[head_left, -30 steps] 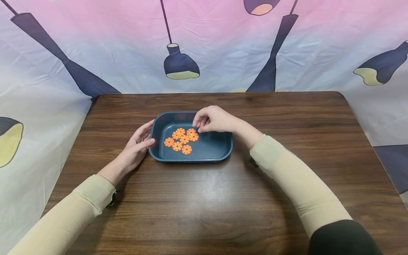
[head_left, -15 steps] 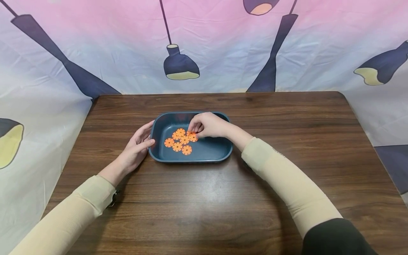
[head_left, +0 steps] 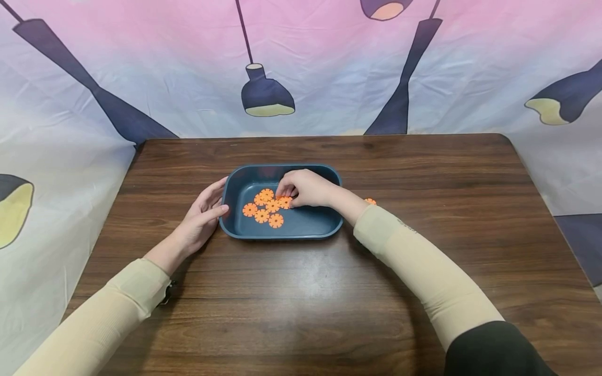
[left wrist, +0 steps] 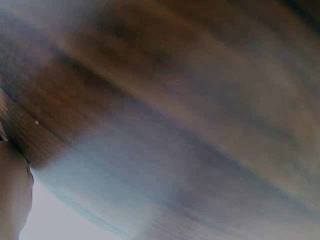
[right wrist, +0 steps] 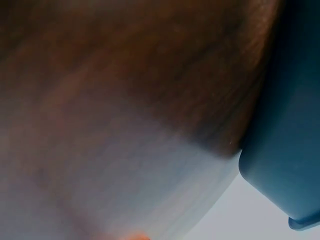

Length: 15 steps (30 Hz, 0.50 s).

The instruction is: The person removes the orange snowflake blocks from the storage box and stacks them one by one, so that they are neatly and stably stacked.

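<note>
A dark blue rectangular tray (head_left: 282,235) stands on the wooden table, with several orange notched, flower-shaped plastic discs (head_left: 262,215) in its left half. My left hand (head_left: 202,214) holds the tray's left end, thumb on the rim and fingers along the outer wall. Inside the tray, my right hand (head_left: 308,188) has its fingertips and thumb on either side of a disc (head_left: 285,202) at the right of the cluster. Its forearm crosses the tray's right rim. The right wrist view shows the tray's outer wall (right wrist: 285,150); neither wrist view shows the fingertips' work.
Another orange disc (head_left: 370,201) lies on the table (head_left: 291,303) to the right of the tray, partly covered by the right sleeve (head_left: 404,245). Behind the table hangs a cloth backdrop (head_left: 324,62) printed with lamps.
My right hand has gone down and slightly left, from over the tray to the discs. The disc right of the tray has come into view beside the sleeve. My left hand stays put.
</note>
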Each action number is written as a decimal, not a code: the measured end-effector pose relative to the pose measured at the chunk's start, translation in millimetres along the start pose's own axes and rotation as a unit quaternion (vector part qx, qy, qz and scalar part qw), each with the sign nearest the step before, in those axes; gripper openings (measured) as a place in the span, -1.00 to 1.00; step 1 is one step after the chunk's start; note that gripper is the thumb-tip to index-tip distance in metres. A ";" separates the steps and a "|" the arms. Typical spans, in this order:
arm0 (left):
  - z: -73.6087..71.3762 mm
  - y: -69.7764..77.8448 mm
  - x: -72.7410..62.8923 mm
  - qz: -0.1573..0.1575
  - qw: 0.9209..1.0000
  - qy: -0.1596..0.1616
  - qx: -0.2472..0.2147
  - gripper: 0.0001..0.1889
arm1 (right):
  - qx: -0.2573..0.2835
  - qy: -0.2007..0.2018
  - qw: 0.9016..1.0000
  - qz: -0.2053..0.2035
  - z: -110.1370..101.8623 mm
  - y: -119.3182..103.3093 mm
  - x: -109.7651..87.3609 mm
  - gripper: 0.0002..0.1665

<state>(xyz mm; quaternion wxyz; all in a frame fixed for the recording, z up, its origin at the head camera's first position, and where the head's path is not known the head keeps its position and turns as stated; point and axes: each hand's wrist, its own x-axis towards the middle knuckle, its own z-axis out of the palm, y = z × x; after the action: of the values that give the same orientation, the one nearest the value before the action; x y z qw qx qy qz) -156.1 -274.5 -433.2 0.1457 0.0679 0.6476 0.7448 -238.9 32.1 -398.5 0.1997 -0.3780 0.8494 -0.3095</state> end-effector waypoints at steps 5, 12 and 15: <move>-0.8 0.4 -0.1 -0.003 1.000 -0.001 0.004 -0.38 | -0.020 -0.006 1.000 0.004 0.9 -2.5 0.0 -0.65; -0.8 0.1 0.4 -0.003 1.000 0.000 0.004 -0.38 | -0.050 -0.008 0.999 0.007 2.5 -4.3 -0.2 -0.64; -0.4 0.4 0.0 -0.003 1.000 0.001 0.004 -0.38 | -0.055 -0.007 0.998 0.006 3.4 -3.4 0.3 -0.65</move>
<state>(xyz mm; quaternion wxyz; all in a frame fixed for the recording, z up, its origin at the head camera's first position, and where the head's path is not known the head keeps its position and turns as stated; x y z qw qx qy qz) -156.3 -274.9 -432.9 0.1470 0.0664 0.6506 0.7421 -235.4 28.8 -398.7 0.1868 -0.3853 0.8661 -0.2581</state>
